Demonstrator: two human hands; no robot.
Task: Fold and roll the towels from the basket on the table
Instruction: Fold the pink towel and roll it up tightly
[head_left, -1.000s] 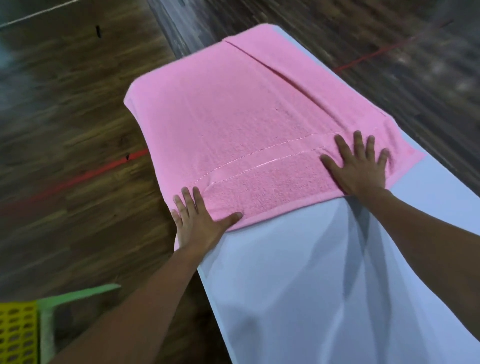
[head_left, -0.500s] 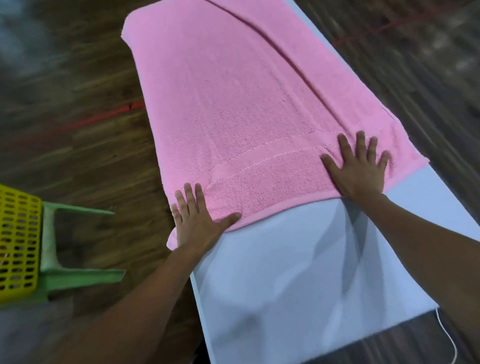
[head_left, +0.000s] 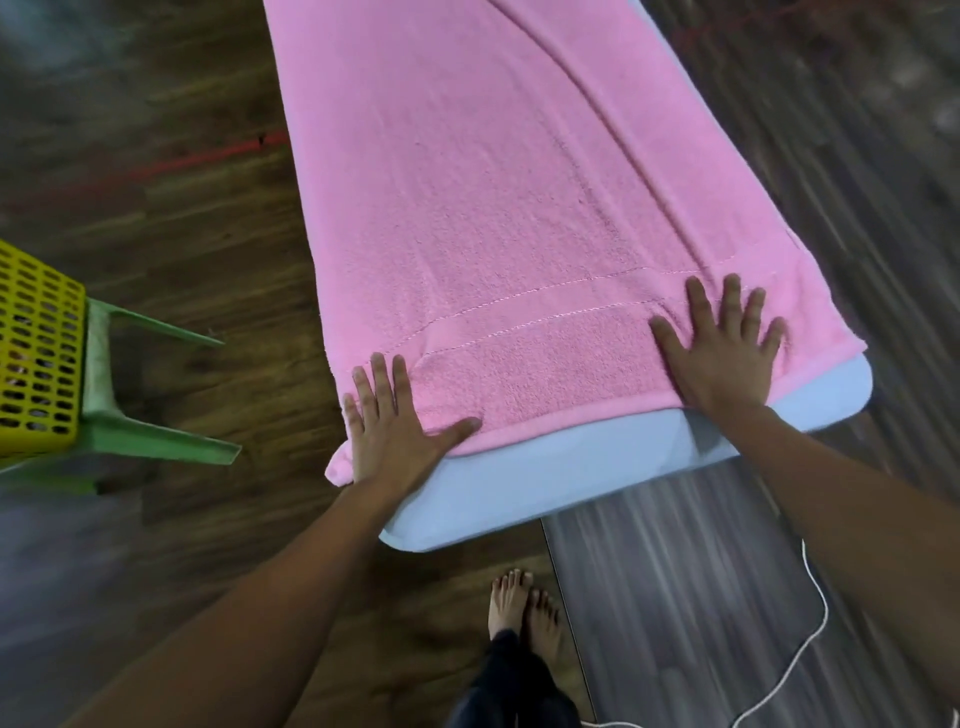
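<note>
Presently both hands are laid flat on the near end of the towel: the left hand (head_left: 395, 421) is pressed on the near left corner with its fingers straight and close together and its thumb spread, where a little cloth is hung over the table's edge; the right hand (head_left: 719, 348) is spread, fingers apart, by the right corner just short of the hem; nothing is gripped by either. The pink towel (head_left: 493, 208) is stretched lengthwise along the white table (head_left: 571, 467), of which only a narrow strip is left bare at the near end; a long lapped edge is seen running down the right side toward the right hand, so a lengthwise fold is judged to be made already. Smoothing is taken to be the step in hand; rolling is not yet begun, no coil being seen at the near hem. To the left, well apart from the table, the yellow basket (head_left: 36, 353) is set on a green stool (head_left: 130, 436); whether more towels are left in it cannot be told.
</note>
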